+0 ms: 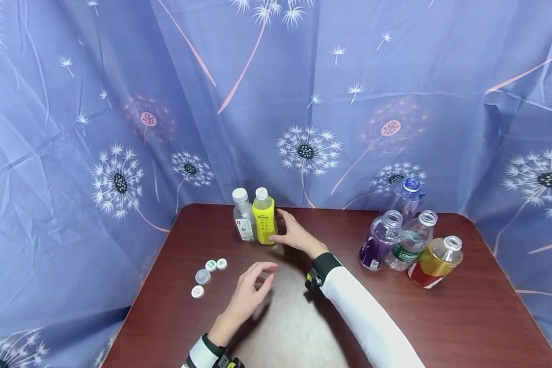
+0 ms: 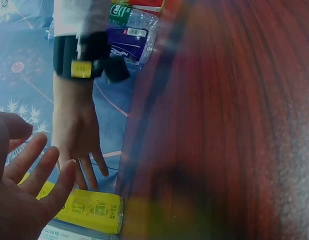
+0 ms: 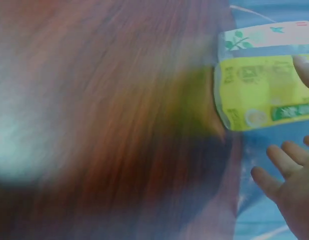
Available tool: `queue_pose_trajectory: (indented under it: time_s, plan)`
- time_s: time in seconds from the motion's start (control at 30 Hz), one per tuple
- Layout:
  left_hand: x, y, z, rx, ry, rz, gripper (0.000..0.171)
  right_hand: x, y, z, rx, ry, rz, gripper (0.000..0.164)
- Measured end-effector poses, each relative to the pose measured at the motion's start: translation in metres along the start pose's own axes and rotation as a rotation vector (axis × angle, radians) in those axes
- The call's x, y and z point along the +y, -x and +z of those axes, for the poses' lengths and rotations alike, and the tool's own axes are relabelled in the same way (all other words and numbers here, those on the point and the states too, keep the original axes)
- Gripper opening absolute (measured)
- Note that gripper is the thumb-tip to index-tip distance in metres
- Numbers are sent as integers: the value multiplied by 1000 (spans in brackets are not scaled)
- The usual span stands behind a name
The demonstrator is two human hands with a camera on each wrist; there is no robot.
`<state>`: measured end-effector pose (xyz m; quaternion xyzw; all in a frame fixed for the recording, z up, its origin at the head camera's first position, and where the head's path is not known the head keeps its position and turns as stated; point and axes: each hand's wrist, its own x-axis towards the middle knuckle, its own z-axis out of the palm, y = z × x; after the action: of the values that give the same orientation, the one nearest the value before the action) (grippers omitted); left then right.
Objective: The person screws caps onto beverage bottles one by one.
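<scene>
At the back of the table a bottle with a yellow label (image 1: 264,221) and a white cap stands upright beside a clear bottle with a white label (image 1: 245,220), also capped. My right hand (image 1: 294,234) is at the yellow bottle's right side, fingers spread. In the right wrist view the thumb (image 3: 305,71) overlaps the yellow label, while the other fingers (image 3: 282,162) stay apart from the bottle. Nearer to me, my left hand (image 1: 249,292) hovers over the table with loosely bent fingers and nothing in them.
Several loose bottle caps (image 1: 203,277) lie left of my left hand. On the right stand a purple-labelled bottle (image 1: 380,240), a green-labelled bottle (image 1: 409,243), a bottle with a red and yellow label (image 1: 434,261) and a blue-topped bottle (image 1: 406,199). A blue dandelion-print curtain (image 1: 257,128) hangs behind the table.
</scene>
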<state>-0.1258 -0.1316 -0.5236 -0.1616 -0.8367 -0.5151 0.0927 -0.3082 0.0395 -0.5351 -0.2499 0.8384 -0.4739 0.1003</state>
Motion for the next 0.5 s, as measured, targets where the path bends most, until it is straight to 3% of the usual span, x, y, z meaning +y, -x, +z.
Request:
queue_pose_trajectory:
  time_s: [0.27, 0.5]
  plan:
    - [2, 1, 11, -10, 14, -8, 25, 4, 68, -19, 185, -84, -101, 52]
    - [4, -9, 17, -32, 18, 32, 25, -4, 118, -26, 202, -84, -100, 39]
